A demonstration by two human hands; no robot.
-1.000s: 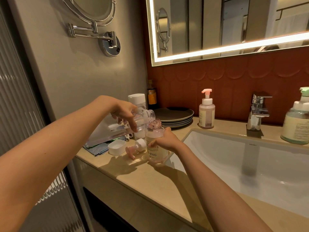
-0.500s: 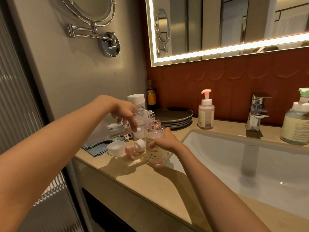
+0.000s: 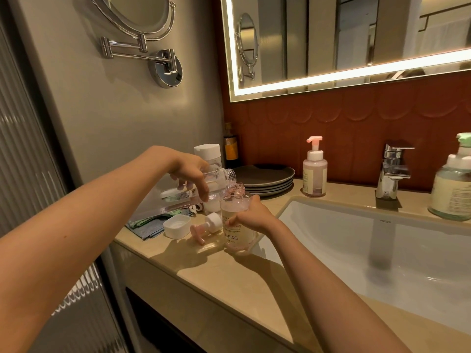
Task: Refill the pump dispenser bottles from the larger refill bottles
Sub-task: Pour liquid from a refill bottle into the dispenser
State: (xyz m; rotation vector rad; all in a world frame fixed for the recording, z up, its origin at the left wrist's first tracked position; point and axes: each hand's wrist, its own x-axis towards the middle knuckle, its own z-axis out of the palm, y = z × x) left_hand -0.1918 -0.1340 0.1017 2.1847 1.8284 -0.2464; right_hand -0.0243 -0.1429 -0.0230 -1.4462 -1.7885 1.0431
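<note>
A large clear plastic refill bottle [image 3: 178, 197] is gripped around its upper body by the left hand [image 3: 193, 174], with fingers and thumb curled round it. The bottle is tilted almost flat, and its uncapped threaded neck is held just above the open mouth of a small pink-tinted pump dispenser bottle with a cream label [image 3: 235, 220]. Whether liquid is passing between them cannot be told. The small bottle stands upright on the beige stone desk [image 3: 204, 271], at the left corner of the white sink [image 3: 356, 245], and is held round its right side by the right hand [image 3: 251, 216].

A pink-and-white pump head [image 3: 206, 226] lies on its side on the desk just left of the small bottle, and a white square cap [image 3: 177, 225] is set open side up beside it. A stack of dark grey plates [image 3: 267, 178] is seen behind the bottles. A second pink-topped pump dispenser [image 3: 314, 171] stands between the plates and the chrome tap [image 3: 391, 171]. A green-topped pump bottle [image 3: 452, 189] stands at the far right.
</note>
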